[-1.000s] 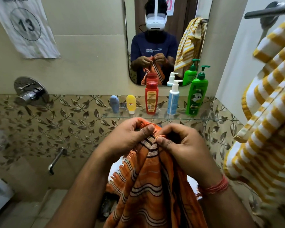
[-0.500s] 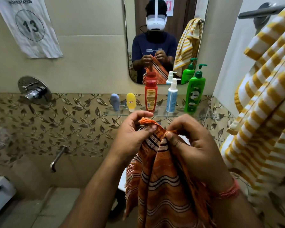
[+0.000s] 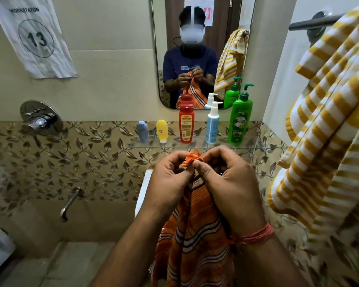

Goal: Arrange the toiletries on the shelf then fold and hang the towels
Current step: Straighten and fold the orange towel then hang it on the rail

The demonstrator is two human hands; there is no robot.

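Together both hands (image 3: 203, 183) pinch the fringed, striped orange towel (image 3: 195, 241), bunched.

Beyond the fingers (image 3: 198, 165) a leaf-patterned tile band (image 3: 81, 158) runs under plain beige wall (image 3: 112, 79), with a mirror (image 3: 201, 48) above and a chrome valve (image 3: 40, 119) far left.

Orange towel (image 3: 197, 243) with black-and-white stripes and an orange fringe, gripped by both hands; a pinkish-orange thread band (image 3: 257, 235) on the right wrist. Hanging towel (image 3: 327, 129) striped yellow and white. On the clear glass shelf (image 3: 263, 147): grey-blue tube (image 3: 142, 131), yellow tube (image 3: 161, 131), red bottle (image 3: 186, 123), pale blue pump bottle (image 3: 212, 126) with white top, green pump bottle (image 3: 239, 120). Wall tiles (image 3: 71, 158) brown with a leaf pattern; upper wall beige
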